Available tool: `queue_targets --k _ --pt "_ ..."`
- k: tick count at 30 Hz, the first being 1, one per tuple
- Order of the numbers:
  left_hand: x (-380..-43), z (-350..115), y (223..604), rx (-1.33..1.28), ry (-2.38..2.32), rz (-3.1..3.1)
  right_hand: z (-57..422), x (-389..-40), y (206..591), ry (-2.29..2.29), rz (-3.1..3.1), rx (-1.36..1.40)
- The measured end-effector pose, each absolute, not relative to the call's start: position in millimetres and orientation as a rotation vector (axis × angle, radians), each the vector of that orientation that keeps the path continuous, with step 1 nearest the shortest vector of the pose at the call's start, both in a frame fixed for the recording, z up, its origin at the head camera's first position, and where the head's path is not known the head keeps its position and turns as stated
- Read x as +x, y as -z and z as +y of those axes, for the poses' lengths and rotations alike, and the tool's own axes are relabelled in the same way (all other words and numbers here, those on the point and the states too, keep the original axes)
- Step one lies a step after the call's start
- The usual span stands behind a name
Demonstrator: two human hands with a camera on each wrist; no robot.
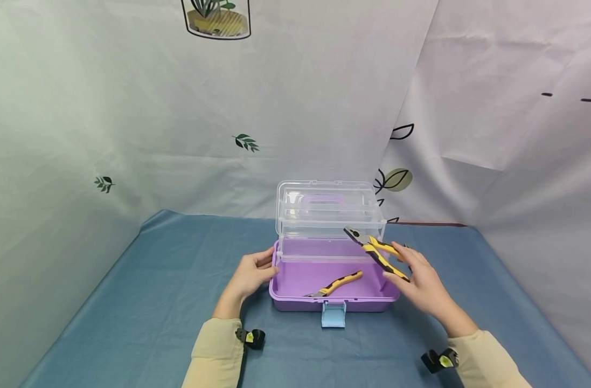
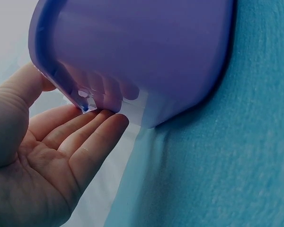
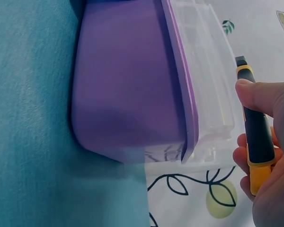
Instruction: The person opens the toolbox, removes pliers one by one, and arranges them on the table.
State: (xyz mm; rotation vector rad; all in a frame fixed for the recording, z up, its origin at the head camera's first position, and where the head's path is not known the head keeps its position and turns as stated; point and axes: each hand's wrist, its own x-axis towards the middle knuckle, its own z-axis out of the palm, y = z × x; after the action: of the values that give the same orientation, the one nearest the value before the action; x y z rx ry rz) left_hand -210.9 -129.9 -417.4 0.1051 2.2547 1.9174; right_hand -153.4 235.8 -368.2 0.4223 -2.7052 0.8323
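Note:
A purple toolbox (image 1: 335, 305) stands on the blue cloth with its clear lid (image 1: 330, 207) raised. My left hand (image 1: 249, 275) grips the box's left rim, thumb over the edge and fingers along the outer wall; the left wrist view shows this hand (image 2: 54, 161) against the purple end. Over the right part of the box, my right hand (image 1: 418, 280) holds combination pliers (image 1: 375, 250) by their yellow-and-black handles, jaws pointing up and left. In the right wrist view the thumb lies along a handle (image 3: 258, 135). Another pair of pliers (image 1: 341, 282) with yellow-and-black handles lies inside the box.
A light-blue latch (image 1: 333, 315) hangs down at the box front. Blue cloth (image 1: 179, 269) covers the table on both sides. White printed fabric (image 1: 300, 108) rises behind and at the sides. Each sleeved wrist carries a black strap-mounted device.

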Motion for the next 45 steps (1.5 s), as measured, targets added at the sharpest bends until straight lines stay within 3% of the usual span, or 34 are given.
queue_targets --k 45 --pt "-210.2 -130.2 416.9 0.13 -1.897 2.277 277.0 -135.1 394.0 -0.89 -2.67 0.095"
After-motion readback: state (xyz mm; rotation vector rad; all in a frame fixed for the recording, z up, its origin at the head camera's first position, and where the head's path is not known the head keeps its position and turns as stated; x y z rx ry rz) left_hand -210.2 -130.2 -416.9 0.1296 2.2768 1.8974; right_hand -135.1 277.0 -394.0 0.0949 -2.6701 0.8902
